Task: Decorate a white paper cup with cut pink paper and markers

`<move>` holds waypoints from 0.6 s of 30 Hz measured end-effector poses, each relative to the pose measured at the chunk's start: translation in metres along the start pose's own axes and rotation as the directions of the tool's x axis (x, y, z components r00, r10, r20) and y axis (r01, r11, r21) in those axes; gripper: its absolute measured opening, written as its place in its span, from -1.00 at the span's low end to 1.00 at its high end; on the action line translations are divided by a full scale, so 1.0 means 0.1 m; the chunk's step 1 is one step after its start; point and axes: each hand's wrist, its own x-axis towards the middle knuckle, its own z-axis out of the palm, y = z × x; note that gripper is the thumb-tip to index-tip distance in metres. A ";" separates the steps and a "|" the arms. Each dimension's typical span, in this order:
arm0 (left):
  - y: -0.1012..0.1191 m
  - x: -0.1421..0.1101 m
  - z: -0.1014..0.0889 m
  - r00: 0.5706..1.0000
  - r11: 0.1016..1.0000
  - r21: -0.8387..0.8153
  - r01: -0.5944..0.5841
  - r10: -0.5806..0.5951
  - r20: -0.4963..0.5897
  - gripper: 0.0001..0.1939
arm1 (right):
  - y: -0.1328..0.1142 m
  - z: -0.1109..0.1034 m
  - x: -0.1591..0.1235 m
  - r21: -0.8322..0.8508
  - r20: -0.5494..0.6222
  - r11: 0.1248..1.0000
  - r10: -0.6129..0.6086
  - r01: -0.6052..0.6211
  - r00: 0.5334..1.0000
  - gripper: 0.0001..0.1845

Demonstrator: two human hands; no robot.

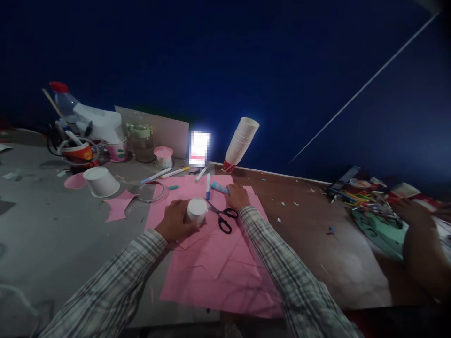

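My left hand (176, 219) is wrapped round a small white paper cup (197, 209), which rests bottom up on the pink paper (211, 263). My right hand (238, 196) has its fingers closed at the near end of a light blue glue stick (220, 188) lying low over the paper; the fingertips are partly hidden. Between the two hands lie black-handled scissors (221, 218), their blades pointing toward the cup. A white marker with a blue cap (208, 187) lies just left of the glue stick. Cut pink pieces lie on the sheet below the hands.
Another upturned white cup (102, 182) and a wire ring (150, 191) are on the left. Behind stand a glass jar (141, 144), a pink-topped cup (164, 157) and a leaning stack of cups (242, 141). At right, another person's arm (423, 234) reaches over a cluttered green tray (375, 230).
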 end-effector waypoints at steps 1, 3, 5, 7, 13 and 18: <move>0.00 0.00 0.00 1.000 1.000 -0.002 -0.002 0.002 -0.001 -0.33 | 0.01 0.00 0.00 0.010 -0.009 1.000 0.001 -0.001 1.000 -0.73; -0.01 0.01 0.01 1.000 1.000 -0.002 -0.004 0.004 0.002 -0.36 | 0.03 -0.03 -0.02 0.054 -0.033 0.999 0.008 -0.006 0.999 -0.74; -0.01 0.01 0.01 1.000 1.000 0.005 -0.005 0.004 0.010 -0.37 | 0.06 -0.10 -0.07 0.131 -0.055 0.991 0.010 -0.003 0.998 -0.75; 0.00 0.01 0.01 1.000 1.000 0.014 -0.004 0.003 0.013 -0.39 | 0.06 -0.17 -0.16 0.235 -0.060 0.972 0.003 0.011 0.998 -0.79; 0.01 0.00 0.04 1.000 1.000 0.008 0.009 -0.008 -0.026 -0.40 | -0.06 -0.26 -0.60 0.515 -0.040 0.856 -0.020 0.038 0.999 -0.73; 0.01 -0.01 0.04 0.999 1.000 -0.006 0.001 -0.001 -0.038 -0.42 | -0.13 -0.17 -0.80 0.748 -0.054 0.662 -0.015 0.050 0.998 -0.65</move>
